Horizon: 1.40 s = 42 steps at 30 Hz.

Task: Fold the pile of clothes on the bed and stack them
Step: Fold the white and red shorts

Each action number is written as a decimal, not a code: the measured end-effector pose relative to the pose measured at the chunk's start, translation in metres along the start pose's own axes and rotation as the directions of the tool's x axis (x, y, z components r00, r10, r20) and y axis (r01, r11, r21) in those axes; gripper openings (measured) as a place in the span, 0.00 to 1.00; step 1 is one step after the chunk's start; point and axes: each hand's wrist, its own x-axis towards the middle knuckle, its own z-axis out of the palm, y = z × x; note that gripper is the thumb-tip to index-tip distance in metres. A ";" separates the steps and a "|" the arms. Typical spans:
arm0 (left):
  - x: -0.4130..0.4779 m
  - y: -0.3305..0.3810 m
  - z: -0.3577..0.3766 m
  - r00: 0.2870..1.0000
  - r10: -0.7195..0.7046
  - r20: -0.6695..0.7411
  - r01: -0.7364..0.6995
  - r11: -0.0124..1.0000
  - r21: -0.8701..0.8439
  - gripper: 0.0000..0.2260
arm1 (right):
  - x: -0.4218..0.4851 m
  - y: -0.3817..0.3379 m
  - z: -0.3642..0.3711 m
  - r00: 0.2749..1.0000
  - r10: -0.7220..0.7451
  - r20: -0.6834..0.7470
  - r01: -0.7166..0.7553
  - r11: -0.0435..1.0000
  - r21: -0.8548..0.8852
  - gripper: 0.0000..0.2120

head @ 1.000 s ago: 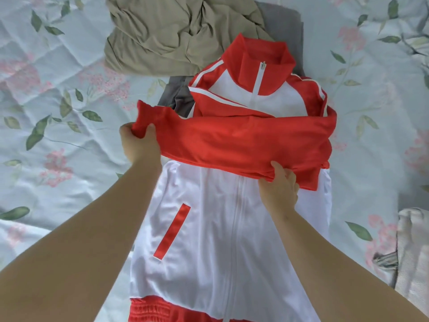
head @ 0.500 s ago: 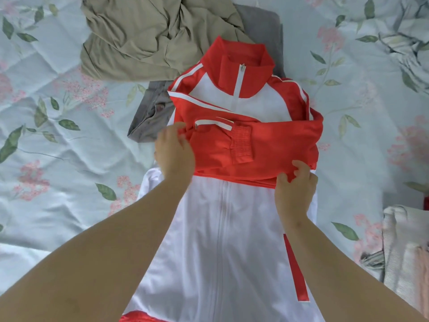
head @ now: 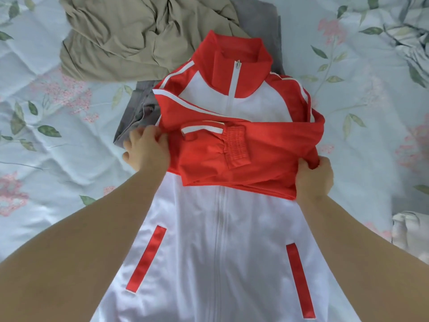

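Fingers of the left hand (head: 146, 152) and right hand (head: 314, 180) pinch opposite ends of the red sleeves (head: 267, 156) folded across the white-and-red zip track jacket (head: 232, 240) lying flat on the floral quilted bed (head: 58, 163), seemingly to hold that fold square.

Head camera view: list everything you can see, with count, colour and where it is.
jacket: one, white with red collar and sleeves, middle of the bed, sleeves folded across the chest
khaki garment: one, khaki, beyond the collar, to the left
grey garment: one, grey, partly under the khaki garment and the jacket
pale cloth: one, off-white, right edge
bedspread: one, pale blue floral, under everything
left hand: grips the folded sleeves' left edge
right hand: grips their right end
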 end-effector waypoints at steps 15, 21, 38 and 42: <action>0.024 0.000 -0.013 0.980 -0.108 -0.164 0.097 0.993 -0.071 0.24 | -0.024 -0.026 0.017 0.837 -0.539 -0.090 0.477 0.801 -0.361 0.15; -0.023 0.029 0.012 0.888 0.389 0.244 -0.227 0.833 -0.504 0.31 | -0.039 -0.037 0.039 0.913 -0.251 0.322 0.288 0.955 -0.073 0.24; -0.032 0.000 0.026 0.688 0.669 0.282 -0.723 0.598 0.345 0.24 | -0.045 -0.037 0.029 0.937 -0.334 0.103 0.349 0.896 -0.273 0.24; -0.033 -0.001 0.030 0.722 0.646 0.249 -0.687 0.623 0.374 0.24 | -0.012 -0.007 -0.002 0.989 -0.148 0.011 0.141 0.921 -0.364 0.29</action>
